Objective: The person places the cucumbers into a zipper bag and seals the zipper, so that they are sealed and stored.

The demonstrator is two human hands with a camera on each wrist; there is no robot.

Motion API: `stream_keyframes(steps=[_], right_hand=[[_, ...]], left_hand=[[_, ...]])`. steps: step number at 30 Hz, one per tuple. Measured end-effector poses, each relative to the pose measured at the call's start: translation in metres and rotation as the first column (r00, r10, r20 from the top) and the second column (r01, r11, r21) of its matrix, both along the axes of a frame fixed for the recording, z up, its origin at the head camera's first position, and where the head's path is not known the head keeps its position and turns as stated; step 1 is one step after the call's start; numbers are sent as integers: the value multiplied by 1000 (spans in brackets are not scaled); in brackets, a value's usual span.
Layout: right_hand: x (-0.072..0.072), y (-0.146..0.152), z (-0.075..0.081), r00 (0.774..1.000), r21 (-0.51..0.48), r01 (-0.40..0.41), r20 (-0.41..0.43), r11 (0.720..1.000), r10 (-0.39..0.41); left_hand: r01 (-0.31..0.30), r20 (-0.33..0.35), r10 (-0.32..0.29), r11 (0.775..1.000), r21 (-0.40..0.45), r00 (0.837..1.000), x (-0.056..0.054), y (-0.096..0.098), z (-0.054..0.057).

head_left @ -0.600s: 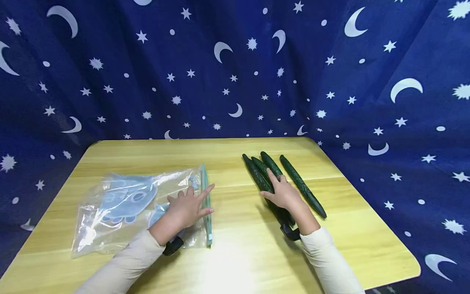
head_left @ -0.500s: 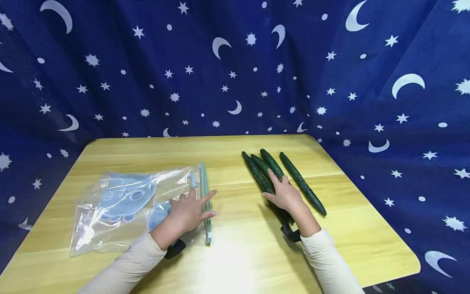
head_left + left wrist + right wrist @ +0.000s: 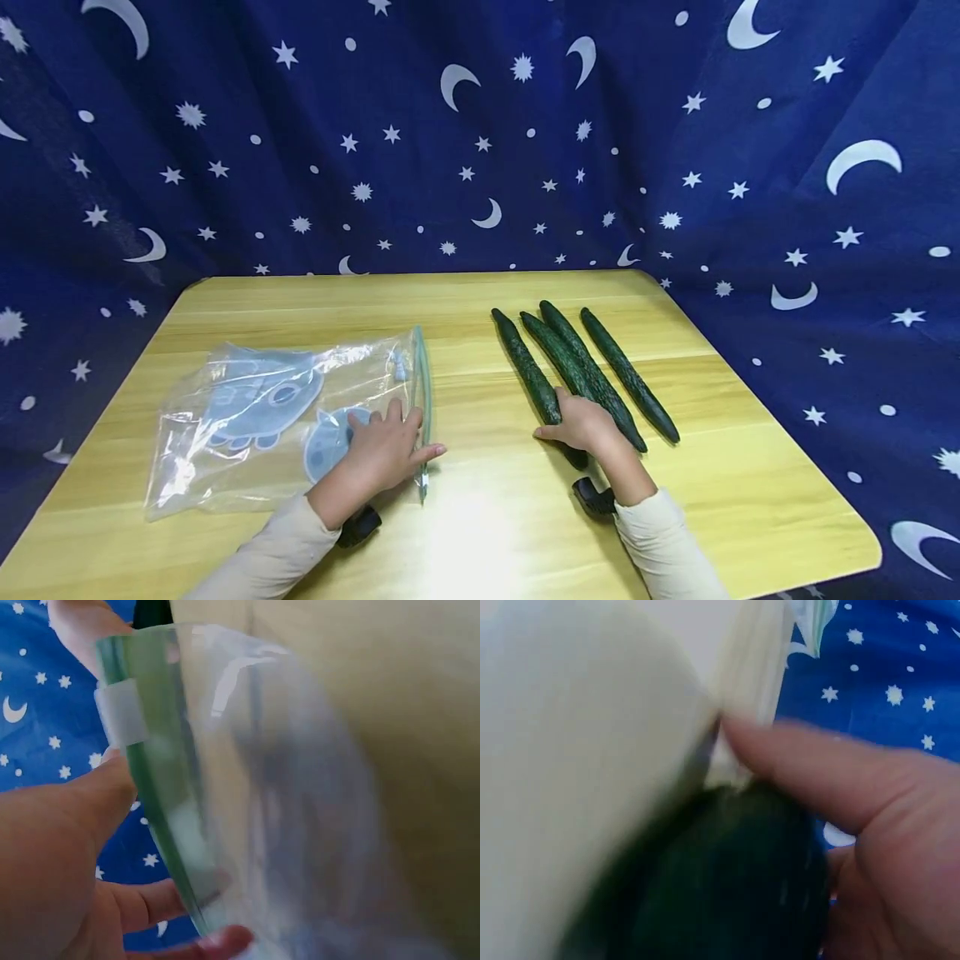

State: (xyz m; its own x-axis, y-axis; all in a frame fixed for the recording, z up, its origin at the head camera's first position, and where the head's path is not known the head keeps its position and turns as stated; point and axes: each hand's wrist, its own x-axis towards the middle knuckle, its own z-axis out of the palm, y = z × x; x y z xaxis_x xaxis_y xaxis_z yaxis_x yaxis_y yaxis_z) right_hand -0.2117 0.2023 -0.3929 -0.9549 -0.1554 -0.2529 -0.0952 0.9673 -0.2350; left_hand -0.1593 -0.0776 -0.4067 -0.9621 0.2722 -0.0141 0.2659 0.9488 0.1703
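Note:
A clear zip bag point(image 3: 247, 492) with blue cartoon prints lies flat on the left of the table, its green zip edge point(image 3: 426, 387) facing right. My left hand point(image 3: 384, 450) holds this edge, thumb past the strip and fingers on the plastic. In the left wrist view, fingertips point(image 3: 234, 939) reach over the green strip below a white slider point(image 3: 122, 712). My right hand point(image 3: 588, 423) grips the leftmost dark green cucumber point(image 3: 527, 367) near its lower part, thumb on its left side. The cucumber's end point(image 3: 727, 855) fills the bottom of the right wrist view, blurred.
To the right of the held cucumber, two cucumbers point(image 3: 588, 367) lie side by side, and another cucumber point(image 3: 630, 375) lies farther right. The pale wooden table point(image 3: 480, 317) has rounded corners. A blue curtain point(image 3: 480, 150) with moons and stars hangs behind it.
My right hand has closed round the leftmost cucumber, and a gap now separates it from its neighbours. My left fingers have drawn in at the bag's edge, and the green strip has bowed.

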Motion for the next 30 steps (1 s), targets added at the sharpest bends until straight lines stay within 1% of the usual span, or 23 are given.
stream_keyframes(steps=[3, 5, 7, 10, 13, 15, 16, 19, 23, 26, 28, 30], right_hand=[[1, -3, -6, 1000, 25, -13, -10, 1000, 13], [1, -2, -9, 999, 16, 1, -51, 1000, 0], [-1, 0, -11, 996, -29, 23, -90, 999, -25], [-5, 4, -14, 985, -146, 45, -156, 988, -68], [-8, 9, -15, 973, -272, 19, -217, 962, -80], [-10, 13, -15, 963, -335, -25, -259, 942, -67], [-10, 15, -15, 960, -366, -46, -273, 929, -60], [-11, 24, -13, 953, -461, -116, -300, 880, -31], [-10, 35, -8, 967, -569, -177, -252, 803, 34], [-8, 39, -5, 981, -627, -179, -170, 758, 91], [-8, 40, -5, 981, -636, -192, -137, 747, 135], [-8, 40, -7, 978, -627, -208, -116, 751, 174]], left_hand=[[10, 8, -10, 999, 46, 1000, 1, -3, -6], [20, 13, -21, 996, 91, 1000, 1, -4, -8], [34, 17, -36, 990, 138, 999, 0, -6, -9], [36, 15, -39, 984, 174, 999, -1, -8, -10], [29, 6, -30, 982, 187, 1000, -1, -10, -11], [24, -12, -22, 982, 186, 1000, -2, -11, -12], [22, -23, -18, 982, 188, 1000, -1, -12, -13], [14, -56, -3, 981, 194, 998, -1, -11, -14], [1, -67, 14, 977, 212, 998, -1, -10, -12], [-1, -74, 17, 976, 218, 997, -2, -10, -12], [3, -85, 16, 976, 219, 996, -2, -10, -13], [8, -99, 14, 976, 217, 995, -2, -10, -14]])
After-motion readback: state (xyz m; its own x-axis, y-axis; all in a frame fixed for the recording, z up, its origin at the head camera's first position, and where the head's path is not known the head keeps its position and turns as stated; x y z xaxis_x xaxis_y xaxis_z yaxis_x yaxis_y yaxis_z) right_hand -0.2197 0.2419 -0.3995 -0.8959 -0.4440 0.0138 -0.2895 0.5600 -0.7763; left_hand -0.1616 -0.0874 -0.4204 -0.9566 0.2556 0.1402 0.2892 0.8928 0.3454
